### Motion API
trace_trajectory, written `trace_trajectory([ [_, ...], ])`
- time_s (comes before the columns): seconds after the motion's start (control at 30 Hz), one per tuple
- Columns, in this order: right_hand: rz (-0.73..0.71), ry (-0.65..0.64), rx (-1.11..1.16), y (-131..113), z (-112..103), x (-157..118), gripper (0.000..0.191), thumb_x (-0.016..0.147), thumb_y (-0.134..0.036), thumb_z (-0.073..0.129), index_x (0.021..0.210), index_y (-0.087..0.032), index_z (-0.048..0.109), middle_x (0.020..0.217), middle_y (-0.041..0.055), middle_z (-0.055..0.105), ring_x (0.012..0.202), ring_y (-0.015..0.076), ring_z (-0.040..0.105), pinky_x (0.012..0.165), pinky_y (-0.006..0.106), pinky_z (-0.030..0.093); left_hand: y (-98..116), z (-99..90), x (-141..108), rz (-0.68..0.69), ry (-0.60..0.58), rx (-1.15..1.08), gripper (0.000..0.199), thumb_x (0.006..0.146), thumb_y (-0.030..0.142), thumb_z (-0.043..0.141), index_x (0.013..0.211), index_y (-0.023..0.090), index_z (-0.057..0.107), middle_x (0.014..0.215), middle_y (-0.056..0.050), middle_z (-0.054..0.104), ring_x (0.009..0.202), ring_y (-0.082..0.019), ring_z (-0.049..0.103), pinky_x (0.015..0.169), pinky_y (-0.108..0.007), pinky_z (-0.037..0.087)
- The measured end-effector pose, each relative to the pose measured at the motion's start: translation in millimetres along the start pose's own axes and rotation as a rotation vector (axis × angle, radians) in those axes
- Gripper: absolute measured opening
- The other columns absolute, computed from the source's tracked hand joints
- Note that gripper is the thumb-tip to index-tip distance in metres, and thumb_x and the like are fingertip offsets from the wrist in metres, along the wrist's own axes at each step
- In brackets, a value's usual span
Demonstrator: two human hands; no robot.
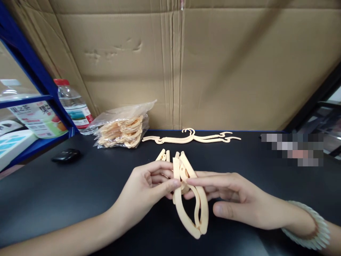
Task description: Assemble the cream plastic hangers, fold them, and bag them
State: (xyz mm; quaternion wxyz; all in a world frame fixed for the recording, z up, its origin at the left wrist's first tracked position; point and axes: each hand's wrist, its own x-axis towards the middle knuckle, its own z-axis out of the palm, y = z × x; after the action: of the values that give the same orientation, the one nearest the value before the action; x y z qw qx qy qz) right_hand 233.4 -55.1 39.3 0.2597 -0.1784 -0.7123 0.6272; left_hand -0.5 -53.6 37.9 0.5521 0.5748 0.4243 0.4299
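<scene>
A beige folding clothes hanger point(204, 209), its arms folded together, is held above the black table in front of me. My left hand point(149, 188) pinches its left side, thumb in front and fingers behind. My right hand point(237, 199) reaches in from the right. Its index finger lies across the front of the hanger while other fingers pass behind, and its thumb stands apart. Just beyond my left hand, more beige hanger parts point(160, 155) show, partly hidden by the fingers. Two unfolded hangers point(178, 140) lie overlapped farther back.
A clear plastic bag point(121, 131) of beige hangers lies at the back left, near a black computer mouse point(66, 155). A water bottle point(73, 106) stands beside a blue shelf frame point(34, 60). Cardboard point(128, 64) walls off the back. A blurred-out patch point(295, 149) covers something at right.
</scene>
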Motion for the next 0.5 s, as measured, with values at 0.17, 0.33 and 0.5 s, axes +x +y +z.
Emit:
trace_trajectory([
  [0.17, -0.021, 0.013, 0.085, 0.3, -2.3, -1.3, 0.046, 0.090, -0.019, 0.059, 0.134, -0.031, 0.052, 0.146, 0.0091, 0.040, 0.111, 0.0205, 0.062, 0.096, 0.040, 0.052, 0.3, -2.1, 2.9, -0.018, -0.009, -0.005, 0.029, 0.073, 0.028, 0.076, 0.097, 0.016, 0.067, 0.081, -0.004, 0.071, 0.072, -0.018, 0.069, 0.059, -0.023, 0.058],
  [0.33, 0.105, 0.341, -0.040, 4.5, -22.4, -1.4, 0.044, 0.087, -0.034, 0.063, 0.129, -0.022, 0.058, 0.124, 0.0107, 0.063, 0.106, 0.0231, 0.064, 0.099, 0.044, 0.049, -0.7, -13.1, 8.0, 0.121, 0.001, 0.300, 0.027, 0.083, 0.033, 0.064, 0.106, 0.019, 0.064, 0.100, -0.007, 0.069, 0.090, -0.022, 0.068, 0.081, -0.031, 0.057],
  [0.5, 0.217, 0.523, -0.456, 16.7, -39.6, -2.8, 0.045, 0.087, -0.048, 0.059, 0.123, -0.022, 0.064, 0.129, 0.0113, 0.061, 0.118, 0.0300, 0.057, 0.104, 0.052, 0.042, -10.1, -20.3, 1.5, 0.422, -0.154, 0.905, 0.036, 0.086, 0.035, 0.060, 0.120, 0.026, 0.061, 0.132, -0.009, 0.055, 0.124, -0.029, 0.048, 0.105, -0.044, 0.039],
])
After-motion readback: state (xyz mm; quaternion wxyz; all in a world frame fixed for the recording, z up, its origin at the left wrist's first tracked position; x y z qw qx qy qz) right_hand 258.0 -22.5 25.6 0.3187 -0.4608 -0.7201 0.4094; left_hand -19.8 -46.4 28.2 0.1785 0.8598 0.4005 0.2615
